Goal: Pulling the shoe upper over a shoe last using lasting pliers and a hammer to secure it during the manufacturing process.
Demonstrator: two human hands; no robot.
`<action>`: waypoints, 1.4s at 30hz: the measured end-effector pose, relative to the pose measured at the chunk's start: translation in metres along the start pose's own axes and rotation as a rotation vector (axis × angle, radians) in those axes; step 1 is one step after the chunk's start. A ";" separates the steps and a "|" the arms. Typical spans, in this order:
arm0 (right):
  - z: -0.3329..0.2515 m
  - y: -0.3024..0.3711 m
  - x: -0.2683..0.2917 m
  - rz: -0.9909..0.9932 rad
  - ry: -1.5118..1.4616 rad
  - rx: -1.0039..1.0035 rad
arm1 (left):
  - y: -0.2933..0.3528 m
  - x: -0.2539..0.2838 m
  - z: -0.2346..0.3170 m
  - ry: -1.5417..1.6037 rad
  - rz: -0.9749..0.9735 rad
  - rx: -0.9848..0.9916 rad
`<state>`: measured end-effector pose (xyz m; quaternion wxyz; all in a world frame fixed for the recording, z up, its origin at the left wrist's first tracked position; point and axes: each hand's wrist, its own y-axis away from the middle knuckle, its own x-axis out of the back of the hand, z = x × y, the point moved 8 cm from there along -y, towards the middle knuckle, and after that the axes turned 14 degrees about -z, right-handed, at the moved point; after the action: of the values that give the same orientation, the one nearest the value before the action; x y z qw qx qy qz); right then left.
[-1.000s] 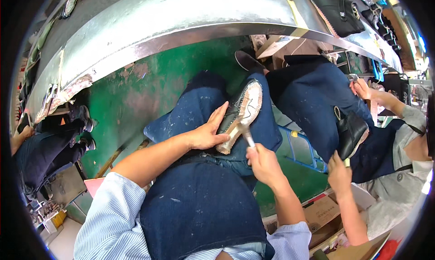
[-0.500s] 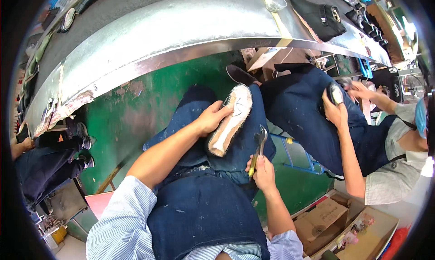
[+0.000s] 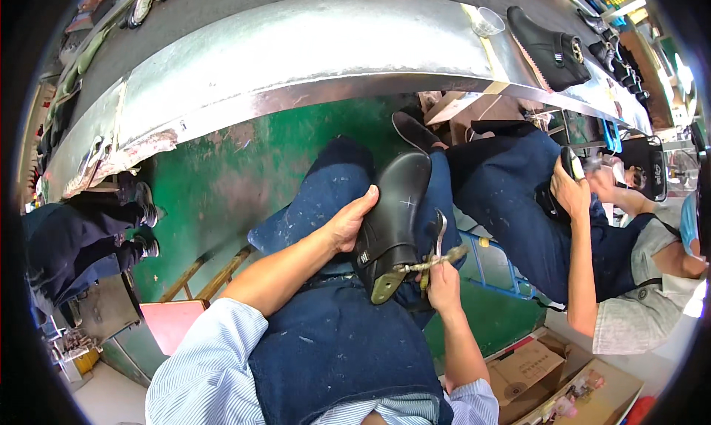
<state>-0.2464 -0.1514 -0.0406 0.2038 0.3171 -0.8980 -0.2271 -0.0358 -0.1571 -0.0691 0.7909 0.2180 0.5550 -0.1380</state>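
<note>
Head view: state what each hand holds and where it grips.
Left hand grips the black shoe by its side. Right hand grips metal pincers by the handles.

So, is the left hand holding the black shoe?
Yes, the left hand grips the black shoe on the lap while the right hand holds pliers.

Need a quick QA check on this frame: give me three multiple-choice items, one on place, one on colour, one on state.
1. Where does the black shoe rest?
A. on the metal bench
B. on the person's lap
C. on the floor

2. What colour is the panel under the metal bench?
A. green
B. red
C. white

3. What is the right hand doing?
A. hanging empty
B. resting flat on the bench
C. gripping pliers at the shoe's edge

Answers: 1 B, the left hand steadies it on the apron-covered knees. 2 A, worn green paint shows. 3 C, its fingers close round the handles.
</note>
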 end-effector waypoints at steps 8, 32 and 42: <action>0.008 -0.005 -0.002 0.029 -0.038 -0.028 | -0.019 0.006 -0.018 0.370 0.055 0.016; 0.009 -0.007 0.002 0.011 -0.078 -0.063 | 0.024 -0.079 0.132 -0.444 0.044 -0.434; 0.039 -0.074 0.002 -0.174 -0.435 -0.213 | -0.158 -0.114 0.444 -0.655 0.263 -0.385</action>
<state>-0.2328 -0.1929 -0.1119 0.0178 0.3137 -0.8609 -0.4002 0.2151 -0.5182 0.1361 0.9632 0.0795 0.2565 0.0085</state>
